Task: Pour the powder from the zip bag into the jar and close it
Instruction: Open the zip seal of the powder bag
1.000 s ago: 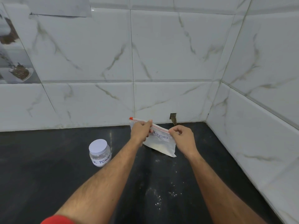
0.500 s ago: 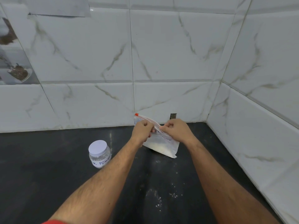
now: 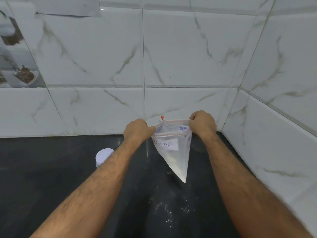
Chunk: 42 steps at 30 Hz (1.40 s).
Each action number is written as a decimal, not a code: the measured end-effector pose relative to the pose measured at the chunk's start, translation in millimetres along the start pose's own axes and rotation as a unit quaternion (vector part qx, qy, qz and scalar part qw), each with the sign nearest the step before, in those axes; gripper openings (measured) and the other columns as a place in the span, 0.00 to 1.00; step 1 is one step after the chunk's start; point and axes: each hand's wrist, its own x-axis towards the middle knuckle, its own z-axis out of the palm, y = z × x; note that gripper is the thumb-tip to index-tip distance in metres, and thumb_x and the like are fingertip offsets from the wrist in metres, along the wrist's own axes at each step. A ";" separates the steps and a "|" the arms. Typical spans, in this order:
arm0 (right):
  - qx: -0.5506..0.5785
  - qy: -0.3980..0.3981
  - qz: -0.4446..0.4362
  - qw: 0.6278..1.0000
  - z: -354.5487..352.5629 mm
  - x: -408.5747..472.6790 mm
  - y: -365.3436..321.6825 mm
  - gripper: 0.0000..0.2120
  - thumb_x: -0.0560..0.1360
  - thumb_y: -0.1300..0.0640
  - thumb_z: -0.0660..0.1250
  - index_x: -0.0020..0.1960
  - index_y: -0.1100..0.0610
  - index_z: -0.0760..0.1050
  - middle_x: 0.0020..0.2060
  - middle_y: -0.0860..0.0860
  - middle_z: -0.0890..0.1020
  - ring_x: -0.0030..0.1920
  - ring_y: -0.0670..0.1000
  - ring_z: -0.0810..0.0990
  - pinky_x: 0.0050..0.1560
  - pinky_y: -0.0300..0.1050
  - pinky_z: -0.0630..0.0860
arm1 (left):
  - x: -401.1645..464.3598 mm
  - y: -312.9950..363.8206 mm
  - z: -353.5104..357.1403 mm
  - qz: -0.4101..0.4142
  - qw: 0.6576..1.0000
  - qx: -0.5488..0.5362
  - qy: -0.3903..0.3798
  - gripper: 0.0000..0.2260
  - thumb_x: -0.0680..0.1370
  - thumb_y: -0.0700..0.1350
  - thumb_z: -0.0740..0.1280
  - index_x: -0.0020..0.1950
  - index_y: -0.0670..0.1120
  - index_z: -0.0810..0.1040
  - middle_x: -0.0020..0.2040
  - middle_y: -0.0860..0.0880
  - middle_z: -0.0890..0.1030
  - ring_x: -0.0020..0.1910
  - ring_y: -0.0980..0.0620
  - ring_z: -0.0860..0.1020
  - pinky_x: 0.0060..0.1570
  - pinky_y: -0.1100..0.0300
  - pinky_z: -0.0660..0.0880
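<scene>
1. Two forearms reach in from the bottom edge, which cuts them off near the elbows; spilled powder specks dot the dark counter between them.
2. The jar stands on the counter below and to the outer side of the left hand, capped with a white lid; the left forearm hides most of its body, and any label is out of sight.
3. The zip bag hangs between the hands, its mouth pulled apart, tapering to a point just above the counter. White powder inside is hard to make out through the plastic; its paper label reads only partly.
4. The left hand pinches the bag's near-left rim, fingers curled.
5. The right hand grips the far rim by the red zip strip, fingertips hidden.
6. Beyond the hands rises the marbled tile wall.
</scene>
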 end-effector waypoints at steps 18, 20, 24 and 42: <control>0.121 0.096 0.011 0.988 -18.7 -1.6 31.0 0.11 0.72 0.62 0.63 0.44 0.53 0.83 0.39 0.49 0.83 0.40 0.52 0.79 0.35 0.41 0.70 | 3.3 38.2 11.1 0.044 0.998 0.019 0.044 0.11 0.72 0.50 0.65 0.42 0.43 0.81 0.41 0.47 0.81 0.43 0.43 0.78 0.38 0.57 0.71; 0.115 0.097 0.011 0.989 -16.3 -4.0 36.4 0.11 0.73 0.61 0.63 0.45 0.52 0.83 0.39 0.48 0.83 0.41 0.52 0.78 0.37 0.42 0.71 | 2.4 43.0 17.0 0.048 0.998 0.006 0.032 0.12 0.73 0.50 0.65 0.42 0.43 0.81 0.39 0.47 0.81 0.41 0.44 0.78 0.38 0.57 0.71; 0.021 0.019 0.029 0.999 6.7 -14.8 52.1 0.09 0.74 0.59 0.64 0.47 0.52 0.83 0.42 0.50 0.84 0.39 0.53 0.77 0.36 0.41 0.69 | -6.4 37.8 44.7 0.045 0.998 0.022 -0.029 0.12 0.73 0.52 0.65 0.39 0.44 0.81 0.33 0.50 0.78 0.37 0.46 0.77 0.34 0.59 0.71; -0.023 -0.011 0.056 0.998 29.0 -24.0 52.1 0.09 0.76 0.55 0.64 0.47 0.53 0.84 0.37 0.49 0.82 0.35 0.49 0.78 0.31 0.39 0.68 | -8.8 15.1 66.1 0.029 0.997 -0.029 -0.061 0.13 0.74 0.53 0.64 0.33 0.49 0.76 0.33 0.53 0.79 0.36 0.50 0.78 0.35 0.60 0.72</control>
